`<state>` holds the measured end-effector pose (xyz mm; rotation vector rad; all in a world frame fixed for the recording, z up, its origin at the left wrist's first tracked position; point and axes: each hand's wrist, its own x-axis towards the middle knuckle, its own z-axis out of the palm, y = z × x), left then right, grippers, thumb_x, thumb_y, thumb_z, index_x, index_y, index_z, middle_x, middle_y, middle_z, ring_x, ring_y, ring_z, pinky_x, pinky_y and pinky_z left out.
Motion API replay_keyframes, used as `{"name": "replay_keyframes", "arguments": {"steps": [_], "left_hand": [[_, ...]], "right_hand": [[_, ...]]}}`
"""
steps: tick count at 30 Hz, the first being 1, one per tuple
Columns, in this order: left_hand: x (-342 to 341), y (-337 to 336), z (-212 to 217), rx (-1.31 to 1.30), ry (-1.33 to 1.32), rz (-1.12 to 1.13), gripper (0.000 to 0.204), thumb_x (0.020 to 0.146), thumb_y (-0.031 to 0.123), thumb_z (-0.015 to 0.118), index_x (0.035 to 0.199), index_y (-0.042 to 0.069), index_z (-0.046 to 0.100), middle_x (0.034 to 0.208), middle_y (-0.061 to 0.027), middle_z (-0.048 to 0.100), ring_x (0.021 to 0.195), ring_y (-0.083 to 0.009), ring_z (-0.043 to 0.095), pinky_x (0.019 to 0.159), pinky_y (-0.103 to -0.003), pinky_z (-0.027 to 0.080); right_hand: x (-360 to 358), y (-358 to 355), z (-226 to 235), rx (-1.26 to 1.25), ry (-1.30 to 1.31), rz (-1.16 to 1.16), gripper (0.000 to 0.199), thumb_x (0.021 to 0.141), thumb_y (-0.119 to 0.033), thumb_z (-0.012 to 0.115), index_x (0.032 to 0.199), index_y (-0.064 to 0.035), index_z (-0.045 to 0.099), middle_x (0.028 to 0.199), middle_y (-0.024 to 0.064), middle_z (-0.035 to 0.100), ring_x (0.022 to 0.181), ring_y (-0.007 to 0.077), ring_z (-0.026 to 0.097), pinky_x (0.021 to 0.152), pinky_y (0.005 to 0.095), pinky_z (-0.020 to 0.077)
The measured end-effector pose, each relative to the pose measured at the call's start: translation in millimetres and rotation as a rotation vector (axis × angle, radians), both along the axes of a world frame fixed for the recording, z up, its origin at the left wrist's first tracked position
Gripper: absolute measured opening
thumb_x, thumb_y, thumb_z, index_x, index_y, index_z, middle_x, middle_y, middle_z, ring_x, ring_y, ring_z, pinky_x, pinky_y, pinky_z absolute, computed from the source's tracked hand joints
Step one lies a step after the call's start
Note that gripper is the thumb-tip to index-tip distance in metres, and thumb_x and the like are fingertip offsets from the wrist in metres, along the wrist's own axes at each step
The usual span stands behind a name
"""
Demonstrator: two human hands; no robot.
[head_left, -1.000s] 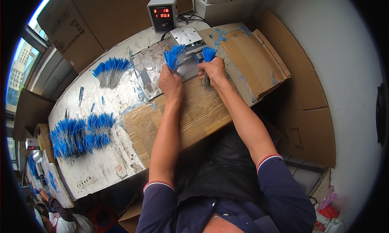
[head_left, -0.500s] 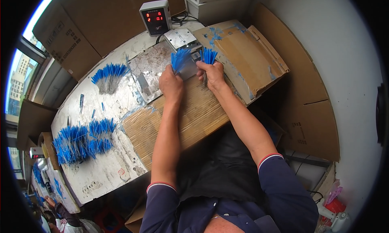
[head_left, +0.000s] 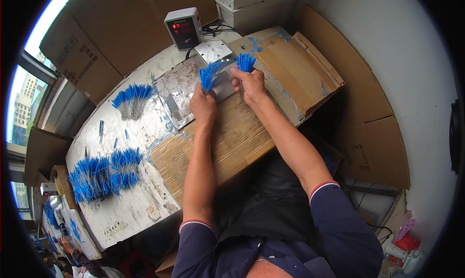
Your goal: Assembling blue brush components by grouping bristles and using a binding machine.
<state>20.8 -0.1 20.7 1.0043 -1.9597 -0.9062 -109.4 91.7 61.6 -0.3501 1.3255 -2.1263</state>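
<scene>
Upright in my left hand [head_left: 203, 105] is a bundle of thin wires with blue sleeved ends [head_left: 206, 77], the fingers closed round its lower part. My right hand [head_left: 252, 86] grips a second blue-ended wire bundle [head_left: 245, 62], thumb toward the left one, bare grey wire ends hanging below the palm. Between the hands a few blue ends are smeared by motion. Both hands are above a small metal machine with a silver top plate [head_left: 213, 50], beside the near edge of a worn metal sheet [head_left: 177, 82].
A display box with red digits [head_left: 183, 29] stands behind. Blue-ended wire piles lie left, one farther back [head_left: 131, 101] and a larger one nearer [head_left: 104, 176], near a pen-like tool [head_left: 101, 132]. Cardboard boxes [head_left: 295, 75] flank the right. Another person's hand [head_left: 66, 244] shows lower left.
The bundle in my left hand is now lower and less spread. My right hand has shifted slightly left. The red digits on the display have changed, and the whole view has moved a little.
</scene>
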Motion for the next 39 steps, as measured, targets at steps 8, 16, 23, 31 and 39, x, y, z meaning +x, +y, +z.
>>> {"name": "replay_keyframes", "arguments": {"steps": [8,16,23,31,39], "left_hand": [[5,-2,-4,0.158,0.144,-0.146,0.019,0.088,0.0,0.054,0.1,0.006,0.067,0.076,-0.0122,0.069,0.073,-0.0242,0.069,0.071,-0.037,0.053],[10,-4,4,0.246,0.17,-0.333,0.014,0.096,0.006,0.057,0.104,0.003,0.069,0.074,-0.0023,0.064,0.069,-0.0121,0.06,0.067,-0.028,0.049],[10,-7,-2,0.294,0.272,-0.376,0.014,0.1,0.013,0.063,0.104,0.002,0.071,0.077,0.001,0.065,0.069,-0.0084,0.057,0.065,-0.025,0.046],[17,-8,5,0.435,0.367,-0.284,0.013,0.099,0.015,0.063,0.099,0.005,0.07,0.076,0.0029,0.064,0.068,-0.006,0.054,0.062,-0.023,0.042],[16,-1,7,0.557,0.442,-0.281,0.015,0.099,0.019,0.065,0.101,0.006,0.07,0.076,0.0029,0.064,0.065,-0.0043,0.052,0.059,-0.022,0.04]], "right_hand": [[6,-9,8,0.021,0.016,0.058,0.014,0.082,-0.013,0.081,0.09,-0.0082,0.07,0.077,0.0028,0.069,0.057,0.011,0.06,0.046,0.0251,0.0437],[-19,1,14,0.147,-0.038,0.184,0.006,0.082,-0.002,0.073,0.084,-0.0039,0.067,0.07,0.0059,0.066,0.05,0.0121,0.058,0.043,0.0272,0.0441],[-7,6,11,0.093,-0.054,0.124,0.007,0.084,-0.002,0.071,0.089,-0.0024,0.067,0.072,0.0067,0.067,0.052,0.0136,0.059,0.044,0.0287,0.0468],[-28,24,6,-0.111,-0.17,-0.193,0.016,0.091,-0.012,0.073,0.086,-0.0015,0.063,0.077,0.0085,0.064,0.06,0.0168,0.06,0.051,0.0308,0.0478],[-21,25,8,-0.219,-0.252,0.209,0.017,0.096,-0.018,0.067,0.1,-0.0025,0.063,0.092,0.0125,0.069,0.072,0.0197,0.064,0.06,0.0327,0.0522]]}}
